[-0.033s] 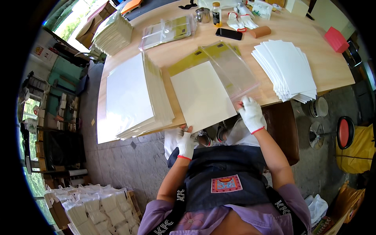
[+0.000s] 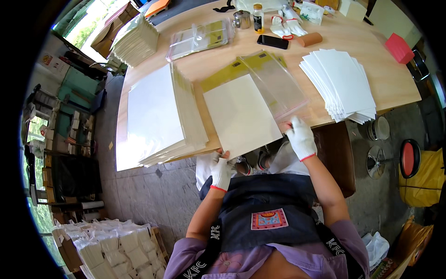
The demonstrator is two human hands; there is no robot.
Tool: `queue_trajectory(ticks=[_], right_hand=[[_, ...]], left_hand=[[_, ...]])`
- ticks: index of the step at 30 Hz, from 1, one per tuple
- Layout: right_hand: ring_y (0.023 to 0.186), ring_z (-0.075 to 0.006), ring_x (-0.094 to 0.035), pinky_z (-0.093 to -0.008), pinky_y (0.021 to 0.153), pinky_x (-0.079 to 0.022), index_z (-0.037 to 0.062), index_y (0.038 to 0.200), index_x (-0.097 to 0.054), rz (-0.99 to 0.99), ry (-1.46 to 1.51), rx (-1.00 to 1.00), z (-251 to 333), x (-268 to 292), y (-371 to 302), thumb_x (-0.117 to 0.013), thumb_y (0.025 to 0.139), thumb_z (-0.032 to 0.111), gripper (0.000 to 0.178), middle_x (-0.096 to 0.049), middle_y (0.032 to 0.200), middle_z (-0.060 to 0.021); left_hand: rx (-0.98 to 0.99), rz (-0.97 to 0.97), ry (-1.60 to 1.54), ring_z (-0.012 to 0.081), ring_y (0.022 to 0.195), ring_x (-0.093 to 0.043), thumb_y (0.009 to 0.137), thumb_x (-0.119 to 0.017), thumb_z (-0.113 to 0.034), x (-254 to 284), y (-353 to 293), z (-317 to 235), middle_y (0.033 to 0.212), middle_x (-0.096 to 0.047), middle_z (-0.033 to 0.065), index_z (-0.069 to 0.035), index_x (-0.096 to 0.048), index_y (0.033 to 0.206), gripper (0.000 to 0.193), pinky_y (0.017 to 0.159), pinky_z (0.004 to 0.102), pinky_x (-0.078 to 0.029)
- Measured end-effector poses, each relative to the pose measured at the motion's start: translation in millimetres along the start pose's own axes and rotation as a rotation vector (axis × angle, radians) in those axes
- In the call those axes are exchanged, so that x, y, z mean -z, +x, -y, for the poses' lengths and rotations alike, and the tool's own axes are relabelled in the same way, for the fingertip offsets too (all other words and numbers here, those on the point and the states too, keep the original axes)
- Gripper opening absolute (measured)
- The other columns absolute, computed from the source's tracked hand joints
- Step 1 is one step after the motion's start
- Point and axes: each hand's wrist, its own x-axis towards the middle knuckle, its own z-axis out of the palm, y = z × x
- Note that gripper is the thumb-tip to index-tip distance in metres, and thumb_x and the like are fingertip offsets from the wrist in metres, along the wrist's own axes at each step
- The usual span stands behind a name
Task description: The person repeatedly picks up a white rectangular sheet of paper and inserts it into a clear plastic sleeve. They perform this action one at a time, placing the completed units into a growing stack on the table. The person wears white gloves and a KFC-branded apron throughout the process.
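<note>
A cream-white board (image 2: 244,114) lies at the table's near edge, its near end sticking out past the edge. My left hand (image 2: 220,174), in a white glove with bare fingertips, pinches the board's near left corner with the thumb on top. At the near right corner my right hand (image 2: 301,138), gloved the same way, has its fingers curled together. Whether they hold the board or a thin plastic edge cannot be made out. Clear plastic sleeves (image 2: 281,88) with yellow-green ends lie beyond the board and partly under it.
Left of the board rises a stack of sleeved white boards (image 2: 153,111). A fanned pile of white boards (image 2: 339,83) lies at right. Farther back are packed sleeves (image 2: 197,42), a phone (image 2: 272,42), a bottle (image 2: 258,18), a metal pot (image 2: 241,19) and spare gloves (image 2: 288,28).
</note>
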Motion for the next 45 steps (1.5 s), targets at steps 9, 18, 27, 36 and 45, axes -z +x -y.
queue_trajectory(ticks=[9,18,27,36,45], right_hand=[[0.046,-0.0059,-0.044,-0.0185,0.039,-0.030,0.0086,0.085,-0.052,0.651,1.266,-0.555,9,-13,-27,-0.050,0.091,0.022,0.015,-0.051,0.062,-0.0006],[0.047,-0.0041,-0.044,-0.0190,0.042,-0.033,0.0067,0.080,-0.055,0.775,1.297,-0.122,220,-22,58,-0.057,0.089,0.025,0.020,-0.050,0.058,0.0032],[0.054,-0.0050,-0.051,-0.0192,0.051,-0.041,0.0073,0.088,-0.058,0.780,1.262,-0.193,177,-10,43,-0.051,0.091,0.036,0.030,-0.058,0.069,0.0011],[0.049,-0.0069,-0.050,-0.0215,0.042,-0.042,0.0086,0.094,-0.056,-0.353,0.809,-0.769,-88,97,-7,-0.050,0.089,0.021,0.014,-0.058,0.068,-0.0009],[0.048,-0.0070,-0.050,-0.0195,0.036,-0.039,0.0063,0.096,-0.058,-0.177,1.064,-1.020,-163,138,15,-0.049,0.090,0.026,0.023,-0.061,0.072,-0.0046]], left_hand=[[-0.353,0.228,0.823,0.0055,0.067,-0.047,0.083,-0.061,-0.008,-55,-61,-120,0.077,-0.053,-0.0018,0.002,-0.055,0.107,0.026,0.059,0.0189,-0.039],[-0.983,-0.208,0.868,0.0161,0.090,-0.057,0.090,-0.044,-0.014,5,-45,-262,0.102,-0.061,0.0101,0.006,-0.055,0.114,0.033,0.078,0.0249,-0.045],[-0.834,-0.395,0.390,0.0249,0.123,-0.040,0.087,-0.039,-0.010,87,3,-213,0.138,-0.037,0.0171,0.002,-0.035,0.133,0.048,0.101,0.0325,-0.033],[-0.772,-0.106,1.000,0.0257,0.107,-0.052,0.082,-0.049,0.005,131,-14,-33,0.115,-0.055,0.0159,0.004,-0.053,0.113,0.031,0.094,0.0340,-0.039],[-1.059,0.582,1.489,0.0352,0.106,-0.049,0.073,-0.060,-0.009,-74,46,-34,0.105,-0.056,0.0131,-0.008,-0.059,0.105,0.032,0.090,0.0423,-0.040]])
